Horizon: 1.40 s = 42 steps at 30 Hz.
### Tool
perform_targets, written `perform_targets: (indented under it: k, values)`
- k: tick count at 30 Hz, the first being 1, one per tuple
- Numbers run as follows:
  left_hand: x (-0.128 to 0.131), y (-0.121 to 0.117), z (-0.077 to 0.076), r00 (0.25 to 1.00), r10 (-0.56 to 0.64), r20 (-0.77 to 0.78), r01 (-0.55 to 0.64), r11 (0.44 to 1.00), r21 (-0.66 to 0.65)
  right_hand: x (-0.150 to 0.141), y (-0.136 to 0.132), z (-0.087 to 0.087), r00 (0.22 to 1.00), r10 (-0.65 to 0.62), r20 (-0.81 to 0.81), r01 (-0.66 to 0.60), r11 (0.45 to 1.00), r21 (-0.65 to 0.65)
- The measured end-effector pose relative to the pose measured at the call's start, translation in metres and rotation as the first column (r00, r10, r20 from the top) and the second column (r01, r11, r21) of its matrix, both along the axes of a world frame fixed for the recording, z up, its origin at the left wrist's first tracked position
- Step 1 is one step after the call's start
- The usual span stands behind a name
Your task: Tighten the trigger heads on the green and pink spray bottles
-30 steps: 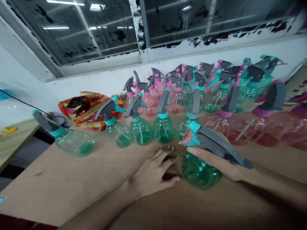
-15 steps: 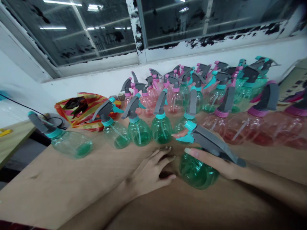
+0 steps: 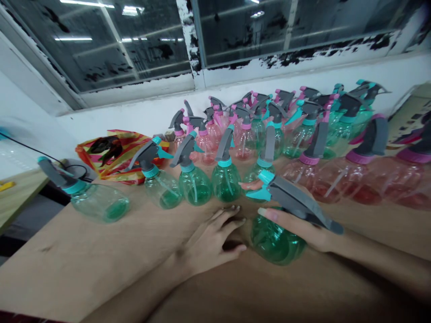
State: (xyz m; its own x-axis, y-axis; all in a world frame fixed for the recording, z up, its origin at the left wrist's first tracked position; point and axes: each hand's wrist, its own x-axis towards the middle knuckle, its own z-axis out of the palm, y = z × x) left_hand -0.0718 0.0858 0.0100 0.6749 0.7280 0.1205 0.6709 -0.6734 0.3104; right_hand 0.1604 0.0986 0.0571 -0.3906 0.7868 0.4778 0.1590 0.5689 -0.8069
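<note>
My right hand (image 3: 303,226) is closed around the neck of a green spray bottle (image 3: 278,242) with a grey and turquoise trigger head. The bottle's nozzle points left, and part of its neck is hidden by my thumb. To its left, my left hand (image 3: 212,242) rests on the wooden table (image 3: 84,269) with fingers spread and nothing in them. Just beyond my hands stand several green spray bottles, among them one (image 3: 227,181) in the middle and another (image 3: 195,184) beside it.
A green spray bottle (image 3: 101,204) stands apart at the left. Behind it lies a red and yellow plastic bag (image 3: 134,157). Pink spray bottles (image 3: 363,181) line the right side, with more pink and green ones crowded by the wall. A box (image 3: 411,110) is at far right.
</note>
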Motion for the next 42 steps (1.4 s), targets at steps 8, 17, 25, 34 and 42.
perform_targets:
  k: [8, 17, 25, 34, 42]
  values:
    - [-0.0009, 0.0, -0.0033, 0.999, -0.001, 0.032, 0.0, 1.0, 0.019, -0.0014, -0.002, 0.0009, 1.0, -0.011, -0.028, 0.01, 0.999, -0.03]
    - [-0.0018, 0.0014, -0.0056, 1.0, 0.0, 0.028, 0.0, 1.0, 0.006, -0.0021, -0.0021, -0.0005, 0.999, -0.018, -0.029, 0.018, 1.0, 0.003]
    - [-0.0003, 0.0016, -0.0019, 1.0, -0.002, 0.023, 0.002, 1.0, 0.004, -0.0033, -0.0032, 0.0007, 0.998, -0.069, 0.003, 0.069, 0.997, -0.017]
    - [-0.0009, 0.001, -0.0019, 0.999, -0.01, 0.034, 0.009, 1.0, 0.027, -0.0013, -0.0019, 0.0002, 1.0, -0.027, 0.002, 0.027, 0.999, -0.031]
    - [-0.0018, 0.0017, -0.0008, 1.0, -0.009, 0.027, 0.008, 0.999, 0.033, -0.0032, -0.001, 0.0007, 0.997, -0.076, -0.003, 0.076, 0.996, 0.041]
